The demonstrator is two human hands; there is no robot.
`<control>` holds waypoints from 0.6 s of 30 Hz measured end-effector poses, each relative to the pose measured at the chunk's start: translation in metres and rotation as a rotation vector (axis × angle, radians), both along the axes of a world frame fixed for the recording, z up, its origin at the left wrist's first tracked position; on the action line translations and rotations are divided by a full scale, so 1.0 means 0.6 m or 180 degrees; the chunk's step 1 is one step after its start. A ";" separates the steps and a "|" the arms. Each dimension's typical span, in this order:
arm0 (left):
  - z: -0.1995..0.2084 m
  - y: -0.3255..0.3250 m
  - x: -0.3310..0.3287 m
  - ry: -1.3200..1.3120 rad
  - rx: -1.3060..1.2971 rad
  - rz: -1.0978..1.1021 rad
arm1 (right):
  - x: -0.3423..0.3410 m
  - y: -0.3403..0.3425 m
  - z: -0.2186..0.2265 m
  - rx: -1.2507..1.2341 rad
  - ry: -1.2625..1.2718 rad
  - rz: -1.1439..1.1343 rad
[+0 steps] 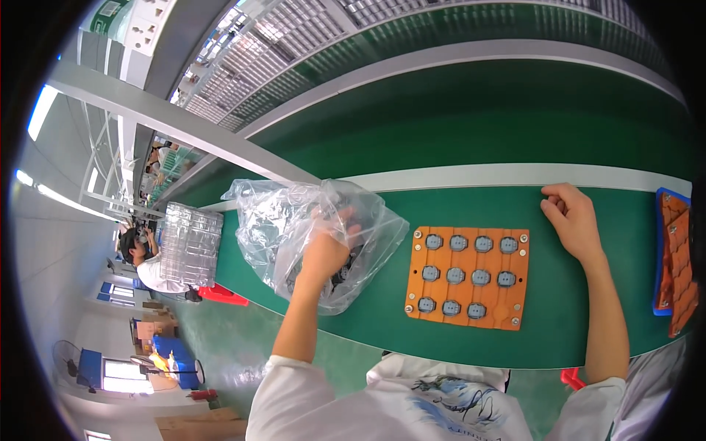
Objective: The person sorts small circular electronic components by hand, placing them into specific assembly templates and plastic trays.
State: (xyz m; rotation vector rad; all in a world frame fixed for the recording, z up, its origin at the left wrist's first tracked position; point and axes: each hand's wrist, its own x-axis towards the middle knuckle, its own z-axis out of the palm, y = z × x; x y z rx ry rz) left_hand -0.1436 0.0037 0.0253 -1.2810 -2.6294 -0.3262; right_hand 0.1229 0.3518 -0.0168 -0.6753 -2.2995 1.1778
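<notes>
My left hand reaches into a clear plastic bag on the left of the green table. Through the film its fingers look apart, with nothing visible in them; the wrinkled plastic blurs the fingertips. Dark small parts show in the bag beside the hand. Right of the bag lies an orange plate with screws at its corners. Several grey-blue small round parts sit on it in three rows; the near row's right end is bare orange. My right hand rests right of the plate, fingers curled, holding nothing.
A blue tray with orange plates stands at the right edge. Beyond the table's pale rail lies another green surface. A stack of clear trays stands at the left end, near a co-worker.
</notes>
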 end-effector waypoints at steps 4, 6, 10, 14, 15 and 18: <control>0.040 0.028 0.085 -0.1237 0.0390 0.0008 | 0.004 0.011 -0.001 0.0290 -0.0035 -0.0076; 0.042 0.033 0.104 -0.1341 0.0964 -0.0392 | -0.009 0.014 0.000 0.0287 -0.0017 0.0003; 0.019 0.049 0.095 -0.1815 0.1696 0.0105 | -0.013 0.025 -0.010 0.0264 -0.0120 0.0050; 0.027 0.067 0.151 -0.2624 0.2029 -0.0536 | -0.011 0.022 -0.011 0.0350 -0.0194 -0.0036; 0.020 0.069 0.161 -0.2952 0.1958 -0.0818 | -0.008 0.021 -0.009 0.0440 -0.0224 -0.0024; 0.004 0.101 0.182 -0.3082 0.1687 -0.1805 | -0.005 0.025 -0.017 0.0459 -0.0069 0.0026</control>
